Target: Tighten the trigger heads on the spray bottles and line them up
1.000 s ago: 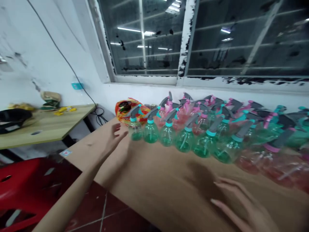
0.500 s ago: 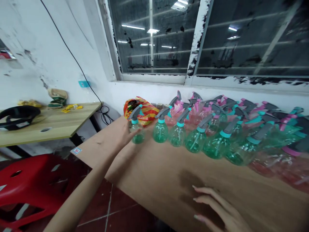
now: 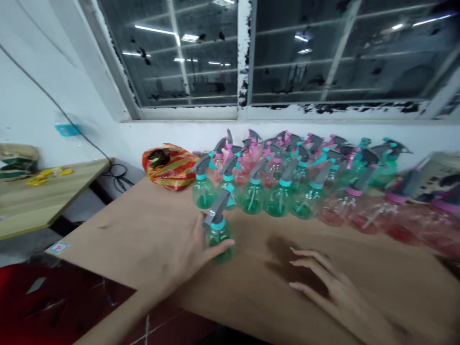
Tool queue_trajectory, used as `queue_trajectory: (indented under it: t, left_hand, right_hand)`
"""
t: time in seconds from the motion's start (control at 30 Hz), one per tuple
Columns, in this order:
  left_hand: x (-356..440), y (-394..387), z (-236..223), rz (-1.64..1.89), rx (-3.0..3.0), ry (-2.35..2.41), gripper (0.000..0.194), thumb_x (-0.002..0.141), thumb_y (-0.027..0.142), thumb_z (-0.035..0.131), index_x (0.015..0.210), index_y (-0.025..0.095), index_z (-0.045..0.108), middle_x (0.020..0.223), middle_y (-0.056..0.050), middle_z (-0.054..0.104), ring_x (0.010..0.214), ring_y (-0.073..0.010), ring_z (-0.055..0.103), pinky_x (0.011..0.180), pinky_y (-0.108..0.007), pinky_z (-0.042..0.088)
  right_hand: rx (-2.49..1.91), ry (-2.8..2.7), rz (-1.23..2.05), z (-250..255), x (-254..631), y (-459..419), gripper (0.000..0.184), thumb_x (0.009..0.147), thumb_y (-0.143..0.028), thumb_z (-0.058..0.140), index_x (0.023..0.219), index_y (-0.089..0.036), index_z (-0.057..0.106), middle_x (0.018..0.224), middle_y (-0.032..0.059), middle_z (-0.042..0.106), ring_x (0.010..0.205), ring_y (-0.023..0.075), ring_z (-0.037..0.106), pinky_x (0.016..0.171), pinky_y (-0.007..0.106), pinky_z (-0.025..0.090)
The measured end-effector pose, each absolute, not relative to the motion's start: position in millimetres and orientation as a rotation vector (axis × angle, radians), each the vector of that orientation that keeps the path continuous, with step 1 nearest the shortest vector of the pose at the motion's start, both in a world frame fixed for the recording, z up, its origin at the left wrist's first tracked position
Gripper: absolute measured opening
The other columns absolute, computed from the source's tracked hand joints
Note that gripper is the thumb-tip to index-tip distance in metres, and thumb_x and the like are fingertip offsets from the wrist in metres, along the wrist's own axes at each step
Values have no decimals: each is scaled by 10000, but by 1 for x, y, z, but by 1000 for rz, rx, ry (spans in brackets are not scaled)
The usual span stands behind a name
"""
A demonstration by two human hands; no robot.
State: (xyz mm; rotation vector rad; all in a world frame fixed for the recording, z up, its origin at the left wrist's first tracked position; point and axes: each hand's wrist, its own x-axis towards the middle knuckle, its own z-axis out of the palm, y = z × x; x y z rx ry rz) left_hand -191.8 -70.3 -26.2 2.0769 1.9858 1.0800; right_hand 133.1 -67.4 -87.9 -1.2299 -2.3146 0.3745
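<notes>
My left hand (image 3: 201, 244) is wrapped round a green spray bottle (image 3: 220, 235) with a turquoise collar and a grey trigger head, in front of the row. Thumb and fingers grip the round body. Over the bare wood to the right, my right hand (image 3: 323, 278) has its fingers apart and holds nothing. Beyond both hands stands a row of green spray bottles (image 3: 252, 196), several of them side by side. Pink spray bottles (image 3: 370, 215) continue the row to the right, and more pink and green ones crowd behind.
A red and yellow striped bag (image 3: 172, 167) lies at the back left of the wooden table (image 3: 118, 225). Behind is a wall with a window (image 3: 187, 57). A second table (image 3: 46, 196) with yellow pieces stands left, a red stool (image 3: 28, 306) below it.
My left hand has brought the green spray bottle from the row's left end nearer to me. The view has turned right. My right hand stays spread above the table.
</notes>
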Motion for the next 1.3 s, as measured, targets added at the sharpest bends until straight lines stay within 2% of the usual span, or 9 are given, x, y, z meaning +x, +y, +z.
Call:
queue_trajectory:
  t: [0.1, 0.33, 0.63, 0.77, 0.9, 1.0, 1.13, 1.2, 1.3]
  left_hand:
    - [-140, -51, -26, 841, 2248, 1874, 635, 694, 644, 641, 1132, 213, 481, 1000, -93, 633, 894, -317, 640, 731, -440, 516]
    - [-43, -30, -26, 636, 2436, 1621, 715, 686, 740, 572, 1086, 150, 516, 959, -140, 614, 855, -339, 637, 684, -454, 509]
    - [-5, -28, -15, 525, 2302, 1543, 785, 630, 784, 580, 1082, 144, 533, 954, -129, 589, 869, -368, 621, 713, -518, 504]
    - [-6, -21, -3, 626, 2238, 1408, 694, 668, 668, 663, 1134, 183, 493, 1091, -129, 571, 1013, -354, 584, 825, -523, 487]
    - [-7, -9, 6, 774, 2121, 1173, 666, 719, 499, 715, 1261, 267, 404, 1258, -82, 529, 1108, -280, 551, 913, -456, 470]
    - [-4, 0, 6, 871, 2079, 1033, 545, 750, 392, 706, 1224, 266, 468, 1147, -50, 609, 1002, -236, 603, 873, -401, 494]
    - [0, 9, -1, 962, 2002, 1028, 329, 783, 264, 615, 1108, 242, 569, 926, -17, 667, 776, -175, 630, 706, -310, 527]
    - [0, 12, -3, 982, 1973, 1074, 339, 762, 190, 554, 1095, 237, 589, 851, -5, 666, 681, -152, 605, 654, -294, 521]
    - [-2, 12, -3, 979, 1997, 1098, 414, 718, 146, 511, 1111, 244, 596, 884, -10, 678, 646, -145, 586, 659, -306, 521]
  right_hand:
    - [-1281, -2272, 406, -82, 144, -66, 381, 821, -511, 588, 1129, -287, 579, 1225, 44, 603, 1146, 253, 568, 957, 454, 478]
    - [-1355, -2224, 502, -69, 176, -59, 659, 741, -589, 638, 1273, -238, 471, 1247, 124, 578, 1168, 318, 534, 950, 527, 445]
    - [-1169, -2204, 574, -88, 187, -40, 1065, 643, -632, 702, 1464, -230, 156, 1452, 173, 386, 1350, 353, 327, 1062, 574, 306]
    - [-1095, -2202, 606, -87, 179, -31, 977, 679, -598, 695, 1441, -228, 210, 1424, 158, 428, 1361, 342, 311, 1064, 575, 303]
    - [-1031, -2200, 650, -82, 172, -22, 990, 648, -583, 726, 1434, -225, 241, 1389, 150, 470, 1362, 342, 308, 1076, 578, 282]
    - [-969, -2218, 661, -81, 166, -15, 990, 640, -584, 732, 1428, -222, 253, 1399, 140, 468, 1347, 316, 343, 1098, 556, 260]
    - [-988, -2259, 658, -81, 163, -5, 1010, 628, -628, 712, 1436, -216, 269, 1409, 132, 463, 1330, 311, 373, 1101, 533, 273]
    - [-982, -2312, 624, -82, 168, 1, 1072, 611, -652, 708, 1461, -203, 232, 1430, 144, 437, 1350, 323, 339, 1111, 533, 252]
    - [-955, -2410, 539, -88, 188, 8, 1052, 649, -663, 675, 1474, -196, 219, 1454, 153, 410, 1367, 315, 311, 1126, 537, 202]
